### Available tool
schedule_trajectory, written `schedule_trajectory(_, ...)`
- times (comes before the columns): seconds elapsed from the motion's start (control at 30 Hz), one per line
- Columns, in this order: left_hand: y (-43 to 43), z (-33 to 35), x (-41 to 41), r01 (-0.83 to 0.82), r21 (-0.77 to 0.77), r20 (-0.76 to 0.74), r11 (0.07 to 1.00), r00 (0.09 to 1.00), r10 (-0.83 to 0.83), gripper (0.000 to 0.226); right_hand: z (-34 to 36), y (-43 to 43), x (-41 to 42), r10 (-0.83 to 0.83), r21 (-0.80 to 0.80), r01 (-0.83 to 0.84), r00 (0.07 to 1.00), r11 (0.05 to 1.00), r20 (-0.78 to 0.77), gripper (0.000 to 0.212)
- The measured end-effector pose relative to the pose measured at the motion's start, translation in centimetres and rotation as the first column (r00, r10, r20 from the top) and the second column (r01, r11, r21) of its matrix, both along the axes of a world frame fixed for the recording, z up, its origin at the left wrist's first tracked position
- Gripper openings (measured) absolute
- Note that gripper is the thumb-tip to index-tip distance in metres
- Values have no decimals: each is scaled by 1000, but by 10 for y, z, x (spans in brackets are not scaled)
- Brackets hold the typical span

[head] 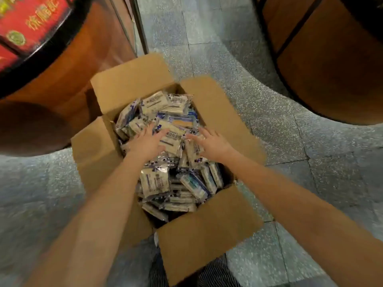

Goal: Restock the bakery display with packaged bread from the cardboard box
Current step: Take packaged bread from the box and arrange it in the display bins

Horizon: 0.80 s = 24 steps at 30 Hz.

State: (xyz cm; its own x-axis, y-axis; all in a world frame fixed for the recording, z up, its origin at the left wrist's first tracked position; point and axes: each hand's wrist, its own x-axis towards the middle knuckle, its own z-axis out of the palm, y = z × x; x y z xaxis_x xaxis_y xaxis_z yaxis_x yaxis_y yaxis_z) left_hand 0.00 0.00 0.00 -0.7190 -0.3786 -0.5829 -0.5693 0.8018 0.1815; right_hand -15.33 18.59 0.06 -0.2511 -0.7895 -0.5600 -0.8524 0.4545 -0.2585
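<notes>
Box (209,233) on the tiled floor (269,131), all four flaps folded out. Filled near the rim with bread packs (155,183), white with blue print, lying loose at all angles.

Both bare forearms reach down into the box.
- Left hand (148,142): palm down on the top packs near the middle, fingers straight and slightly spread, touching a pack, not curled round it.
- Right hand (211,142): just beside the left, palm down, fingers spread over the packs. Motion blur; contact looks likely, no pinch visible.

Round wooden display stand (68,65) just left of the box, red cartons (22,19) on top. Second wooden stand (331,69) to the right, well apart. Striped cloth (217,272) below the near flap.
</notes>
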Motion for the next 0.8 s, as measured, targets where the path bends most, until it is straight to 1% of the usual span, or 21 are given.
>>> schedule_trajectory(0.03, 3, -4, -3, -42, 29, 31, 999, 999, 41, 66, -3, -1, -5, 34, 14, -34, 999, 999, 1, 84)
schedule_trajectory(0.1, 8, -13, -6, -111, 60, 43, 992, 993, 108, 67, -10, 0, -16, 63, 28, -63, 998, 998, 10, 87)
schedule_trajectory(0.2, 17, -25, -3, -178, 43, 1, 983, 984, 178, 69, -24, 3, -20, 92, 2, -92, 995, 996, 30, 88)
schedule_trajectory(0.3, 19, -27, -7, -317, 119, -7, 941, 947, 320, 71, -35, 3, -19, 102, -64, -102, 995, 993, -1, 87)
schedule_trajectory(0.4, 18, -29, -9, -379, 147, -79, 914, 916, 393, 69, -47, 5, -20, 102, -66, -101, 995, 993, -1, 96)
schedule_trajectory(0.47, 23, -24, -9, -469, 214, -154, 857, 850, 504, 62, -51, 5, -19, 109, -40, -109, 994, 993, -11, 101)
schedule_trajectory(0.53, 29, -17, -7, -533, 284, -186, 797, 785, 591, 57, -50, 0, -21, 44, -25, -44, 999, 999, 14, 100)
schedule_trajectory(0.6, 31, -14, -3, -559, 345, -172, 754, 752, 636, 57, -42, -7, -27, -20, 20, 19, 999, 1000, 34, 96)
schedule_trajectory(0.67, 30, -13, 2, -553, 424, -168, 717, 730, 663, 57, -28, -8, -35, -14, 52, 12, 999, 999, 34, 88)
schedule_trajectory(0.73, 32, -8, 7, -572, 485, -143, 662, 695, 705, 55, -11, -1, -35, 9, 30, -10, 1000, 999, 28, 82)
schedule_trajectory(0.8, 36, -3, 12, -587, 495, -147, 641, 671, 727, 52, 3, 10, -23, -14, -11, 14, 1000, 1000, 18, 80)
